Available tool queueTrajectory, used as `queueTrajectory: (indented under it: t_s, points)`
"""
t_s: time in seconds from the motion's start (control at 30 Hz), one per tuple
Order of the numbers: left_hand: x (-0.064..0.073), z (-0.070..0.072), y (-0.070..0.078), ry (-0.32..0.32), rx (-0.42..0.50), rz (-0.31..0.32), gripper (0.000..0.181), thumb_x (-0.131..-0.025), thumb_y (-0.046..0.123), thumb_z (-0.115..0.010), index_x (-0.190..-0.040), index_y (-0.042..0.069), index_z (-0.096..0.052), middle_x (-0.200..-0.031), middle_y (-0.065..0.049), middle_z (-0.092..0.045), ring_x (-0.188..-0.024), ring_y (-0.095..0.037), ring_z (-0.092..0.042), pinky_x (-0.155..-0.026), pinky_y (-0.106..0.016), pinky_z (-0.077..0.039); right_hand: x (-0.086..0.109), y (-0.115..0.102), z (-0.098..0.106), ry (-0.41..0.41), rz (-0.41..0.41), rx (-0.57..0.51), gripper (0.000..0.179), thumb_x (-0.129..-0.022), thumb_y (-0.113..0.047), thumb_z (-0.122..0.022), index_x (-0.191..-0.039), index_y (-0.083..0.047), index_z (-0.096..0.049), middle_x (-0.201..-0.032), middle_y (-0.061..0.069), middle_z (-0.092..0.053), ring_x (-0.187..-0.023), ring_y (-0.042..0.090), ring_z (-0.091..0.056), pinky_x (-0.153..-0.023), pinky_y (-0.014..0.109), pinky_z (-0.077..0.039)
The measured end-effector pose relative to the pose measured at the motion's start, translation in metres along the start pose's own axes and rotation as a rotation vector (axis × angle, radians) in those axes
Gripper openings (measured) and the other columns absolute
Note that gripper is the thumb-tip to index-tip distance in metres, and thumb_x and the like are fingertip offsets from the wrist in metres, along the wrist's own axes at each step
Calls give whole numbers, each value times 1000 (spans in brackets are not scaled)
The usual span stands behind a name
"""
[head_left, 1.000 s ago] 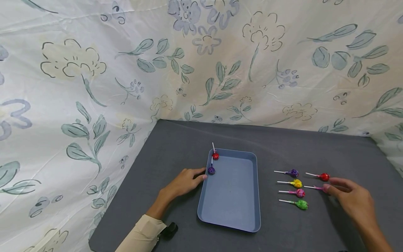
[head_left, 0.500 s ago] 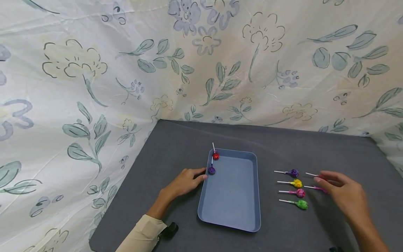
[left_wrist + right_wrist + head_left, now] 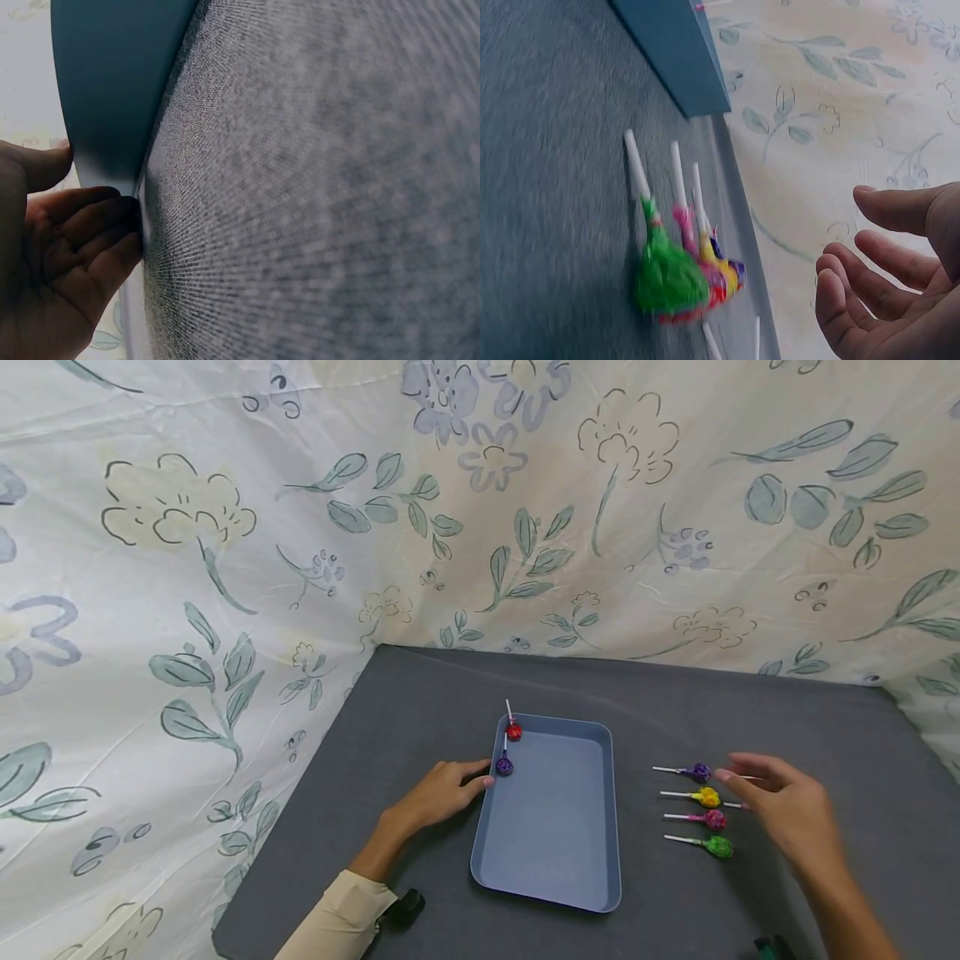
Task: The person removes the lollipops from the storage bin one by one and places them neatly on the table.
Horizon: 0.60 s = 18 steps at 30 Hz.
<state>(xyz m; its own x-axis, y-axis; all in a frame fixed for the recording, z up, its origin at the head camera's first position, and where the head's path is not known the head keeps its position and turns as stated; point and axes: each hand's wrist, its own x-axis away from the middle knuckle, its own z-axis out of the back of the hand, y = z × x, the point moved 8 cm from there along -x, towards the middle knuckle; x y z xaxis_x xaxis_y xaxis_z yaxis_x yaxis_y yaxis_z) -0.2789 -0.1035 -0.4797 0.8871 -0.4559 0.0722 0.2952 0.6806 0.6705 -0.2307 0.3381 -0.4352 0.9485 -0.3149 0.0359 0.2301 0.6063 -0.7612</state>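
In the head view my left hand [image 3: 442, 792] touches the left side of a blue-grey tray [image 3: 555, 835]. The left wrist view has its thumb at the rim and its fingers against the outer wall. A red lollipop [image 3: 513, 732] and a purple lollipop [image 3: 504, 766] lie at the tray's upper left. My right hand [image 3: 787, 810] hovers over the lollipops on the right, holding nothing in the right wrist view. Left of it lie another purple lollipop [image 3: 701, 772], a yellow one [image 3: 708, 797], a pink one [image 3: 715, 819] and a green lollipop [image 3: 671, 274]. It mostly hides two more.
A dark grey cloth [image 3: 420, 693] covers the table. Floral fabric [image 3: 480, 527] hangs behind and on the left, meeting the table's edges. The tray's right wall stands between its inside and the row of lollipops.
My right hand has moved left and slightly up from beside the right-hand red and pink lollipops, now covering most of them. The left hand and the tray have stayed put.
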Motion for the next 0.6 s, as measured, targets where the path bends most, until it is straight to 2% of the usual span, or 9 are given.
queueTrajectory:
  t_s: [0.1, 0.27, 0.43, 0.6]
  points:
    - [0, -1, -1, 0, 1, -1, 54, -111, 42, -54, -151, 6, -60, -150, -14, -61, -137, -33, -61, -115, -54, -47, 2, -8, -8, -22, 4, -6, 63, -98, -52, -73, -141, -7, -66, -131, 19, -70, -80, -8, -59, -65, 18, -53]
    - [0, -1, -1, 0, 1, -1, 54, -111, 42, -54, -151, 6, -59, -151, -14, -60, -137, -33, -61, -115, -53, -47, 6, -20, -20, -72, 19, -27, 65, -98, -56, -71, -142, -8, -67, -132, 17, -71, -84, -6, -62, -68, 21, -55]
    - [-1, -1, -1, 11, -3, -9, 53, -111, 41, -55, -151, 6, -60, -150, -14, -61, -136, -32, -62, -114, -53, -48, 9, -34, -34, -129, 53, -120, 63, -98, -51, -74, -142, -6, -66, -126, 12, -74, -87, -4, -66, -72, 22, -58]
    - [-1, 0, -1, 16, -10, -10, 52, -111, 40, -55, -150, 7, -61, -149, -14, -62, -135, -32, -62, -114, -53, -48, 11, -49, -48, -143, 75, -167, 62, -100, -49, -72, -143, -6, -65, -133, 16, -70, -90, -3, -66, -76, 21, -60]
